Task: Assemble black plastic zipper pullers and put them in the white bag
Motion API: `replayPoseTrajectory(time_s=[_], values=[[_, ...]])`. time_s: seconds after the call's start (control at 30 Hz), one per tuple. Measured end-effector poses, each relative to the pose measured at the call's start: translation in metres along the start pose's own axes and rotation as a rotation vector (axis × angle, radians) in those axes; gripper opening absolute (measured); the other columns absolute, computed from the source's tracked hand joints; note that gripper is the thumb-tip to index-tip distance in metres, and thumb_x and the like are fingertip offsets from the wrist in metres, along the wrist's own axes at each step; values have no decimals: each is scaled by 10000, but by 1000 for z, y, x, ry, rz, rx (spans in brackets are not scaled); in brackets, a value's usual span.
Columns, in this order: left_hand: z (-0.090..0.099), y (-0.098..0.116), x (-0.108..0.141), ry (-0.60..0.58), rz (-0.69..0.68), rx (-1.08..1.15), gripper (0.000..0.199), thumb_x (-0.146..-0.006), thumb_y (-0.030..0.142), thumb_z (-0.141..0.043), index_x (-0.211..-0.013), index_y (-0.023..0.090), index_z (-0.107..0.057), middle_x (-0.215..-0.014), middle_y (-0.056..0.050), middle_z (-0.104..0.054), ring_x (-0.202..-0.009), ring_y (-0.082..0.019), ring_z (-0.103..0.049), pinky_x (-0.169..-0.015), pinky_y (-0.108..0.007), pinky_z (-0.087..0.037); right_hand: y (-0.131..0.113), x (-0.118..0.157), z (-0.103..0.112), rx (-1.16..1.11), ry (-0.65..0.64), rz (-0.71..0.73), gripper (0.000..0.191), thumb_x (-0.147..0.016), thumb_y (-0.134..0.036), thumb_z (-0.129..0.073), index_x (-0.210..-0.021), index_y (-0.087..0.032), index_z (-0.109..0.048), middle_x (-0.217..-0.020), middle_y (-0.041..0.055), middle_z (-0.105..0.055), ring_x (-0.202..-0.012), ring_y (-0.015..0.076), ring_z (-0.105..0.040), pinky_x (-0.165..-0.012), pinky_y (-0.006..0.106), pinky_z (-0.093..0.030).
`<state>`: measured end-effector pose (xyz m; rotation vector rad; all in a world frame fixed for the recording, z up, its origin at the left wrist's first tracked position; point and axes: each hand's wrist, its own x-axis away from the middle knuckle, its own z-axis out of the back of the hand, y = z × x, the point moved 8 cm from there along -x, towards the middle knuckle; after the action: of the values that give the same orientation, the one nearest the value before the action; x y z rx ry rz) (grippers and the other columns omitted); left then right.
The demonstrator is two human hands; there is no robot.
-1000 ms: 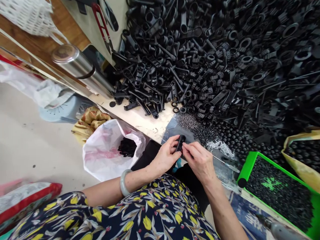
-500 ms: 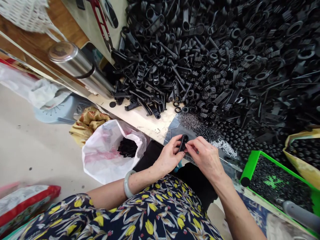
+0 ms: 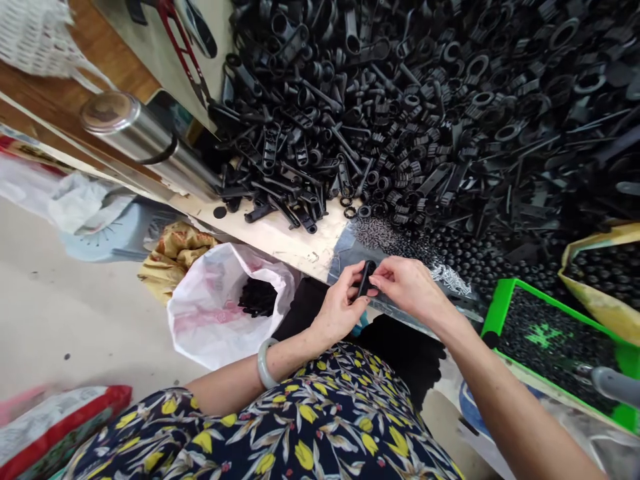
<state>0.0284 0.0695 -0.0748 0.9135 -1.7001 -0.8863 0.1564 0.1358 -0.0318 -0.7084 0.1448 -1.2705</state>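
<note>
Assembly workshop with heaped black plastic parts (image 3: pixel 400 133)

- A dark navy garment (image 3: pixel 300 427) with a floral print: yellow tulip-shaped blooms and long, slender leaves in white, grey and tan
- A short sleeve (image 3: pixel 160 413) of the same navy print, ending on the upper left arm
- A smooth, pale grey-green bangle (image 3: pixel 263 363), thick and rounded, jade-like, around the left wrist
- A bare left forearm (image 3: pixel 225 387) and a bare right forearm (image 3: pixel 520 413), with no sleeve over either
- A bare left hand (image 3: pixel 340 303) and a bare right hand (image 3: pixel 410 287)
- Plain black fabric (image 3: pixel 400 353) across the lap, below the hands; whether trousers or a separate cloth, I cannot tell
</note>
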Motion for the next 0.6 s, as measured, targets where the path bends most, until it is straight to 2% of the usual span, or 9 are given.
replayPoseTrajectory(time_s=[0.07,0.17,0.23,0.3,0.47,0.6], values=[[-1,1,2,-2,6,61,639,-851,116,-669,-1447,227,-465,-1435,-126,-607,-1108,-232,-728,-1002,-379,-558,10,-1,-9,-177,-80,-84,157,-862,-257,-719,-709,-225,-732,-646,8,-731,-556,147,-634,-518,256,-429],[-3,0,6,7,16,139,627,-869,181,-711,-1442,245,-463,-1417,-111,-618,-1143,-235,-714,-1039,-383,-541,25,4,-29,-570,-215,-297,176,-831,-324,-779,-717,-206,-715,-670,51,-765,-586,172,-706,-504,244,-517],[-2,-1,8,19,3,157,622,-886,219,-721,-1448,262,-457,-1410,-100,-622,-1166,-230,-698,-1065,-387,-529,29,9,-39,-778,-238,-415,202,-789,-311,-819,-693,-188,-691,-689,67,-769,-636,180,-737,-513,229,-551],[-1,-3,11,34,-31,142,613,-905,262,-722,-1455,279,-451,-1433,-95,-605,-1209,-231,-674,-1078,-387,-523,29,11,-43,-902,-216,-469,219,-744,-283,-850,-668,-175,-676,-673,60,-755,-660,174,-744,-507,203,-552],[-1,-6,13,49,-71,38,597,-920,321,-714,-1458,281,-458,-1462,-106,-571,-1225,-239,-663,-1049,-377,-528,27,14,-48,-987,-196,-467,231,-704,-274,-871,-653,-159,-677,-652,56,-740,-642,155,-724,-479,171,-521],[-2,-2,6,34,13,122,663,-843,241,-765,-1436,259,-468,-1320,-77,-641,-1056,-192,-702,-929,-313,-549,25,15,-40,-890,-266,-302,248,-763,-383,-825,-739,-155,-728,-740,55,-766,-606,128,-671,-477,188,-508]])
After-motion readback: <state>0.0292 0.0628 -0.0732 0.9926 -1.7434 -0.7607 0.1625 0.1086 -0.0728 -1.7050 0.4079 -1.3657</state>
